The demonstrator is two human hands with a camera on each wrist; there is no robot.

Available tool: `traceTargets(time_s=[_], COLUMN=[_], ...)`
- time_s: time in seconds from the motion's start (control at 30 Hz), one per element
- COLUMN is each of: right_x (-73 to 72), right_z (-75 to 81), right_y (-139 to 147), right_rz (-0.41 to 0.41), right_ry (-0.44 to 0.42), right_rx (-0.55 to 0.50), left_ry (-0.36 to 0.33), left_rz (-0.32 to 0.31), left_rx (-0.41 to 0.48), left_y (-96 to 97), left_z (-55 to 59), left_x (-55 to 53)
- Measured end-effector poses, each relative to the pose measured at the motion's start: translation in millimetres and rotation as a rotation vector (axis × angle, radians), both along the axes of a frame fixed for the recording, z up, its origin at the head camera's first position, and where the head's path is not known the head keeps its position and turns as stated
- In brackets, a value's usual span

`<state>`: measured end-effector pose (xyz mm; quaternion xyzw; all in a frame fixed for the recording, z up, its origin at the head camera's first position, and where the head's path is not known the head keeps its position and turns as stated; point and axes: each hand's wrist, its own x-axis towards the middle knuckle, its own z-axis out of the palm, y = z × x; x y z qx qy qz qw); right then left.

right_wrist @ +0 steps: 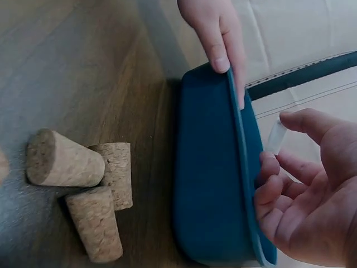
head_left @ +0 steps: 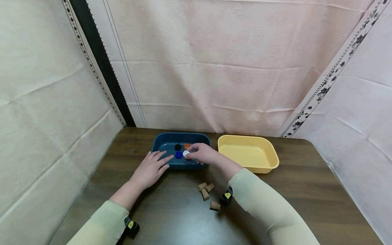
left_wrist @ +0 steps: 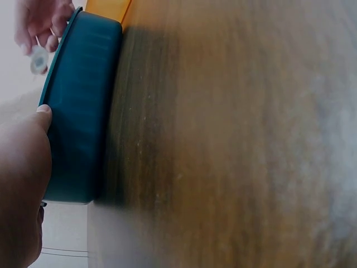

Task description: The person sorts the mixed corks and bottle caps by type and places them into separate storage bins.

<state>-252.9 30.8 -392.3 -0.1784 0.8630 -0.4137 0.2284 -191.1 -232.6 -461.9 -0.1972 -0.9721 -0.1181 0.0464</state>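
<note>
My right hand (head_left: 203,153) is over the dark blue tub (head_left: 171,166), pinching a small white round cap (head_left: 185,153) between thumb and fingers. In the right wrist view the cap (right_wrist: 275,137) appears edge-on and somewhat see-through, just above the rim. My left hand (head_left: 150,169) holds the tub's near left rim, thumb outside the wall and fingers reaching inside. On the tub's floor lie a black cap (head_left: 178,147), an orange cap (head_left: 187,146) and a blue cap (head_left: 179,154). A red cap (head_left: 188,158) is partly hidden by the right hand.
Right of the tub stands a yellow tub (head_left: 223,139). Several tapered corks (head_left: 205,194) lie on the brown wooden table (head_left: 171,211) in front, below the right forearm, with one cork (head_left: 215,206) set apart. Cloth curtains (head_left: 214,85) hang behind the table and along both sides.
</note>
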Motion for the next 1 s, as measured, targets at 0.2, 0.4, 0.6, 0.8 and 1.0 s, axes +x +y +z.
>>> traceTargets(time_s=[0.2, 0.4, 0.6, 0.8, 1.0], right_x=[-14.1, -21.1, -23.1, -24.3, -25.5], right_z=[-9.7, -14.1, -16.5, -22.3, -26.0], right_y=[-15, -27, -38, -46, -51], right_rz=[0.011, 0.084, 0.136, 0.153, 0.144], right_ry=[-0.044, 0.002, 0.056, 0.107, 0.136], right_rx=[0.055, 0.203, 0.334, 0.4, 0.454], left_ry=[-0.005, -0.004, 0.003, -0.001, -0.007], left_rz=[0.003, 0.0, -0.003, -0.007, -0.008], left_rx=[0.0, -0.015, -0.024, -0.016, -0.021], left_y=[-0.4, -0.4, -0.3, 0.5, 0.6], left_z=[0.7, 3.2, 2.9, 4.2, 6.2], left_x=[-0.1, 0.8, 0.2, 0.7, 0.9])
